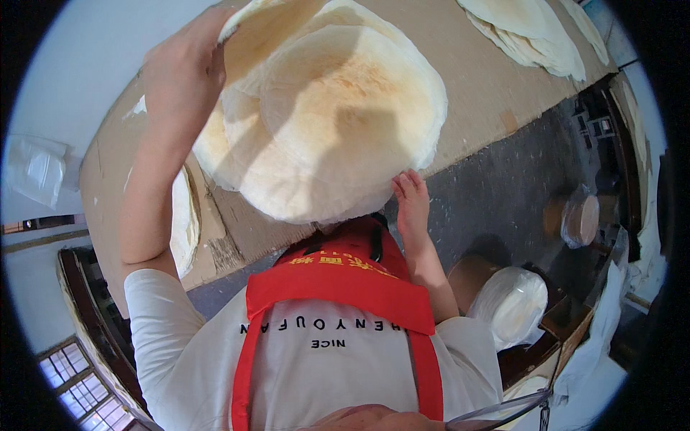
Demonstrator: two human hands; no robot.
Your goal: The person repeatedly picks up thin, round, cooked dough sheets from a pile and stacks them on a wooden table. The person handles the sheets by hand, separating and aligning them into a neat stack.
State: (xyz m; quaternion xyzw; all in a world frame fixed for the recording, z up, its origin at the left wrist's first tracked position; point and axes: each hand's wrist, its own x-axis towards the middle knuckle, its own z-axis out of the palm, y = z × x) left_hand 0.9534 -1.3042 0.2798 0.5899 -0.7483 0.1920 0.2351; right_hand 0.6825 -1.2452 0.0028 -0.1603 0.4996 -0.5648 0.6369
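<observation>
A stack of thin, round, pale flatbreads with light brown patches [361,134] lies in front of me, its near rim reaching the edge of a cardboard-covered table. My left hand [186,70] grips the far left rim of one flatbread [264,40], which is raised and curled up; the fingertips are mostly hidden behind it. At the near right rim of the stack, the fingertips of my right hand [412,199] touch the edge. Whether they pinch it cannot be seen. Shadows fall across the breads.
More flatbread stacks lie at the far right [528,37] and at the left beneath my forearm [184,226]. The cardboard tabletop [474,118] ends in a slanting edge above a dark floor. Plastic-wrapped round stacks stand low at right [512,307] and farther off [580,221].
</observation>
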